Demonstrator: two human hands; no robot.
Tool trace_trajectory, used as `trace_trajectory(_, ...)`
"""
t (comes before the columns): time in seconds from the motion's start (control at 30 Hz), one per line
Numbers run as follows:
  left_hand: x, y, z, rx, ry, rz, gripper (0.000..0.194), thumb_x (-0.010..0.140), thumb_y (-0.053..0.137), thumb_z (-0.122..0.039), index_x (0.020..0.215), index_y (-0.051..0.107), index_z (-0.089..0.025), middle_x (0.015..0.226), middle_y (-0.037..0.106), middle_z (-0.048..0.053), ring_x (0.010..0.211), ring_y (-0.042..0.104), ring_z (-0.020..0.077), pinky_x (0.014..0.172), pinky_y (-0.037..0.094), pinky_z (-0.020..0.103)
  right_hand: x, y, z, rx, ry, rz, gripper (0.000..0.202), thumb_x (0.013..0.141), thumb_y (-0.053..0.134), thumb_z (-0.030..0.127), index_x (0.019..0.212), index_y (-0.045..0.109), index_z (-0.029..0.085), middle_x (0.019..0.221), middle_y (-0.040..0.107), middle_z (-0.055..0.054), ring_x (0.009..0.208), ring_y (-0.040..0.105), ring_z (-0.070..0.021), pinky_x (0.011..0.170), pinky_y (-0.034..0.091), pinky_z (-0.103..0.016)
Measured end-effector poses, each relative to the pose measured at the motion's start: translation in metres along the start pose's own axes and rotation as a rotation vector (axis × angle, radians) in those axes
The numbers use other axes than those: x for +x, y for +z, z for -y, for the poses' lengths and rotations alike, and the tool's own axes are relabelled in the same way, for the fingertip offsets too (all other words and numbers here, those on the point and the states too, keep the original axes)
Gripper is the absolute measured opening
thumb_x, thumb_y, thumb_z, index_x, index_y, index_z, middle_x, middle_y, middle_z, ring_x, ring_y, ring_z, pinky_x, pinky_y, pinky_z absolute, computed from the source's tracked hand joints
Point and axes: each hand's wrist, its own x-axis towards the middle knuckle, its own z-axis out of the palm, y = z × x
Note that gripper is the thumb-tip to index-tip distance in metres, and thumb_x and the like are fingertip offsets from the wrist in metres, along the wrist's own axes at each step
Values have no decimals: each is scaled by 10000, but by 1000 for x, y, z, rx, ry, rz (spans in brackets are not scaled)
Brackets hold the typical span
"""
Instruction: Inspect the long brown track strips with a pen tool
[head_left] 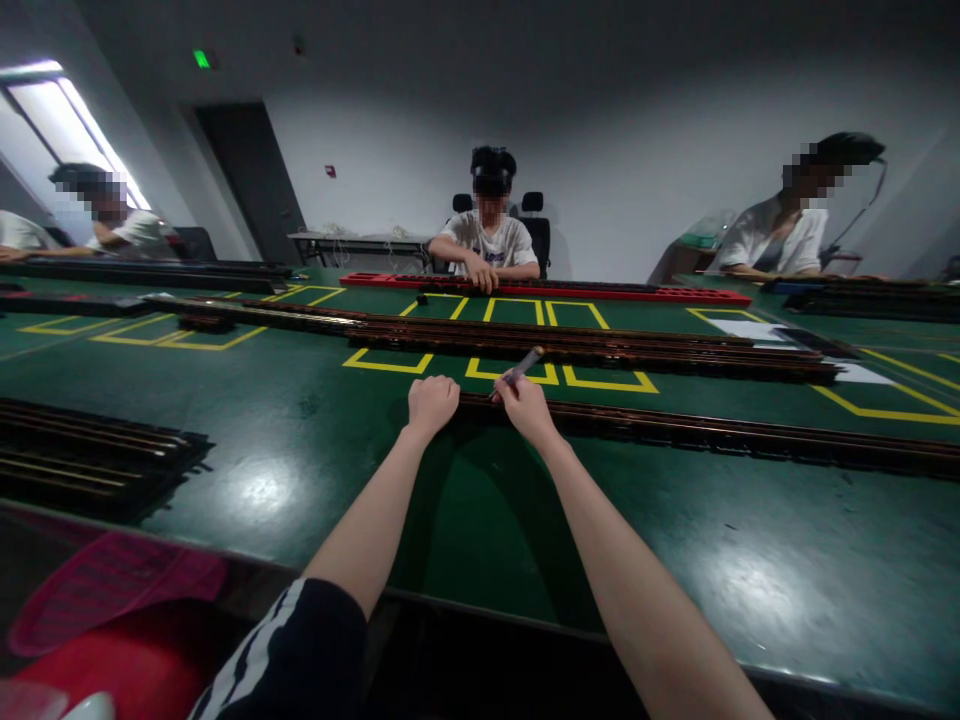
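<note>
A long dark strip with coppery edges (675, 425) lies across the green table in front of me, running off to the right. At its left end my left hand (433, 405) is closed, its fingers wrapped round the strip and mostly hidden. My right hand (527, 408) pinches a grey pen-like tool (523, 367), tilted with its upper end to the right. The tool's lower tip points down at the strip; whether it touches cannot be made out.
More dark strips (600, 345) lie in a bundle beyond my hands, and another stack (90, 455) is at the left. Yellow tape outlines (611, 383) mark the green table (315, 460). A person (491, 240) opposite works at a red strip (637, 292). A pink basket (112, 590) is below the left edge.
</note>
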Motion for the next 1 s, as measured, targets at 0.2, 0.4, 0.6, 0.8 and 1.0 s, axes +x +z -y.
trace_trajectory(0.2,0,-1,7,-15,-68,-25,469,915,251,-277,720,662,-166,831,709,95,759,629,198,837,422,372,-3,4,5,31,-4,45,142,931,479,207,850,587,162,816,679,-52,762,661,-164,760,526,-318)
trace_trajectory(0.4,0,-2,18,-52,-145,-49,438,908,270,-263,733,660,-166,849,719,101,806,638,211,936,371,423,-2,5,4,58,16,55,136,933,486,207,846,583,166,829,678,-51,758,655,-162,785,531,-341)
trace_trajectory(0.6,-5,-6,14,-61,-111,-90,382,914,316,-281,832,669,-163,947,722,105,864,635,215,1019,303,475,0,3,2,63,33,50,151,924,492,201,814,589,169,823,685,-64,763,667,-183,776,540,-357)
trace_trajectory(0.8,-10,-1,-8,19,27,-183,442,932,280,-274,787,680,-151,931,725,116,846,631,226,975,325,456,3,-2,0,33,35,13,151,921,499,192,806,592,158,754,695,-55,730,681,-174,747,532,-312)
trace_trajectory(1.0,-12,0,-23,79,89,-68,429,920,283,-231,799,685,-146,910,719,123,852,640,243,835,379,412,5,-9,-4,-3,11,41,156,910,513,188,791,611,162,752,711,-57,727,688,-177,740,526,-304)
